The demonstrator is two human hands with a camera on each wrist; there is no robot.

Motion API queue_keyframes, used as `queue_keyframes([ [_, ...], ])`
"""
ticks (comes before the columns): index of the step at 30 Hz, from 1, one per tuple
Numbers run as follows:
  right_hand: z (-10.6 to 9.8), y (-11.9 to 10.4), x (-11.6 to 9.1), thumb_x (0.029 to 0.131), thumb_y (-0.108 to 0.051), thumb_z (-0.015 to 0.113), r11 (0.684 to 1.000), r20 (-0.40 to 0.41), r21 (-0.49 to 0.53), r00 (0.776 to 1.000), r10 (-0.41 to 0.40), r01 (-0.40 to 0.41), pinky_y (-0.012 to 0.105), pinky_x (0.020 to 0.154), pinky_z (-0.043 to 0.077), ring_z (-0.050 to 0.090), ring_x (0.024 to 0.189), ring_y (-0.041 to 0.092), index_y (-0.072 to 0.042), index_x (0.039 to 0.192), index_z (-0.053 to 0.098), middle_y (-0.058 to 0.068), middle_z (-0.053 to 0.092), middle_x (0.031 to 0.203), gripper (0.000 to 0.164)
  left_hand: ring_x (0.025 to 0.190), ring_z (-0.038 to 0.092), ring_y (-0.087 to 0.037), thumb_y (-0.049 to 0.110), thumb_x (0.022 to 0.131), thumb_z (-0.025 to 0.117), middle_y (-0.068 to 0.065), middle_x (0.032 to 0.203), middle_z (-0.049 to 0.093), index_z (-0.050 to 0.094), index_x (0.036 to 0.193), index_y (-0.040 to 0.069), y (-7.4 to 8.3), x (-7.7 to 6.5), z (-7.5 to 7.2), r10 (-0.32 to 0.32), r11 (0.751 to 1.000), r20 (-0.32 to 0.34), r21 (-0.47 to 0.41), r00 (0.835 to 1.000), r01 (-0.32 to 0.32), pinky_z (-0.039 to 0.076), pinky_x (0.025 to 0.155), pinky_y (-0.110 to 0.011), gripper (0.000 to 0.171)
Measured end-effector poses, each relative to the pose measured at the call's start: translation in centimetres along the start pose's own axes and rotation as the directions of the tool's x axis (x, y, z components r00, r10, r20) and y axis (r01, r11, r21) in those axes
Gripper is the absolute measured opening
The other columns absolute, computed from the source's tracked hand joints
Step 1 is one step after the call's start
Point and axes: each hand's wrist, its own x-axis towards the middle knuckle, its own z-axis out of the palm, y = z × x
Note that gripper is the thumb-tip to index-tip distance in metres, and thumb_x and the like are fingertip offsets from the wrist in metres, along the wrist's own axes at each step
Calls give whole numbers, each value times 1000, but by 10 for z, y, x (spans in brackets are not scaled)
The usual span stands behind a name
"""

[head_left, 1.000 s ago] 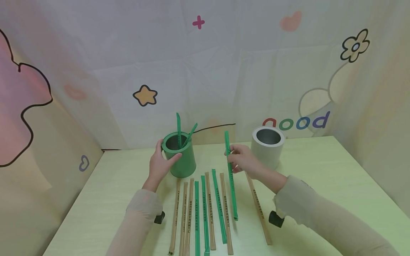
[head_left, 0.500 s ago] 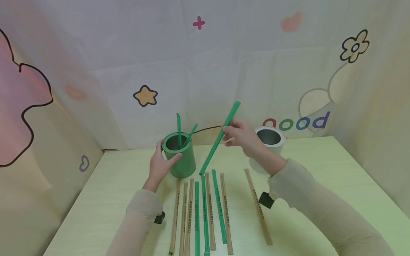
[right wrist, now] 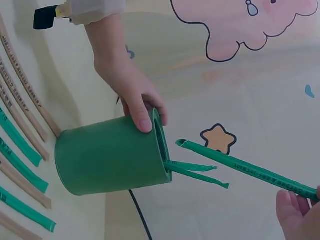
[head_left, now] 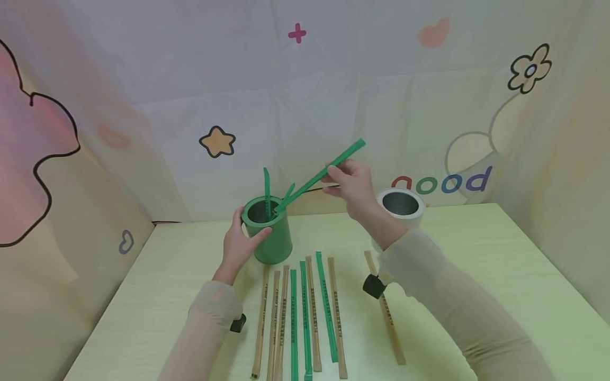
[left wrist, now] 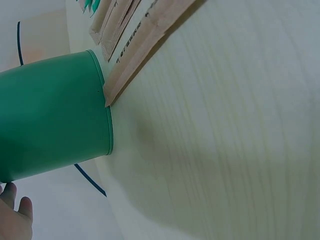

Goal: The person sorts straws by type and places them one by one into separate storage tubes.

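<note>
My left hand (head_left: 240, 244) grips a green cup (head_left: 275, 241) near its rim, thumb on the near side. Two green paper-wrapped straws (right wrist: 202, 172) stick out of the cup's mouth. With my right hand (head_left: 351, 184) I pinch another long green paper-wrapped straw (head_left: 316, 178), tilted down toward the cup. Its lower end is just outside the mouth, apart from the rim in the right wrist view. Behind my right forearm stands a white cup (head_left: 413, 205), its lower part hidden. The left wrist view shows the green cup's base (left wrist: 102, 125) on the table.
Several brown wrapped straws (head_left: 261, 323) and green wrapped straws (head_left: 293, 323) lie in a row on the pale table (head_left: 157, 296). One brown straw (head_left: 393, 333) lies apart at the right. A printed cloth (head_left: 324, 106) hangs behind the table.
My right hand has lifted the green straw from above the row, moving up and left. The straw has swung from near upright to slanting, its lower end now by the green cup's mouth.
</note>
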Motion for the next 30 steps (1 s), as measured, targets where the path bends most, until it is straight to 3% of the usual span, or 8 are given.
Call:
queue_keyframes([
  [6,8,17,7,89,-6,50,999,-68,46,997,-20,23,18,59,51,60,67,6,1,94,54,-2,57,77,10,130,31,-24,57,69,64,-7,140,35,23,136,19,0,1,0,-6,1000,0,8,1000,6,29,102,-49,87],
  [10,13,30,10,88,-5,50,999,-86,43,996,-28,32,18,62,51,60,67,6,7,101,53,-2,57,76,18,131,30,-24,57,69,64,-7,141,34,23,136,20,1,0,-1,-8,1000,7,9,1000,8,29,102,-48,87],
  [19,26,56,11,87,-5,52,986,-93,-140,990,-104,90,27,76,51,60,78,16,6,100,56,4,58,80,17,131,29,-23,55,70,64,-7,141,34,23,136,19,2,0,-1,-11,1000,12,-1,1000,11,28,103,-48,86],
  [24,31,67,10,88,-9,52,969,-78,-232,991,-109,89,26,76,49,59,81,19,3,100,58,16,61,89,18,131,29,-23,56,70,64,-7,141,33,22,137,19,1,-1,-1,-12,1000,13,3,1000,12,28,103,-48,87],
  [30,38,79,10,88,-13,52,932,-50,-347,990,-133,108,25,70,46,57,80,25,1,94,61,17,63,88,17,131,29,-23,56,69,64,-7,141,33,22,137,19,1,-1,-1,-17,1000,9,13,1000,17,28,103,-48,88],
])
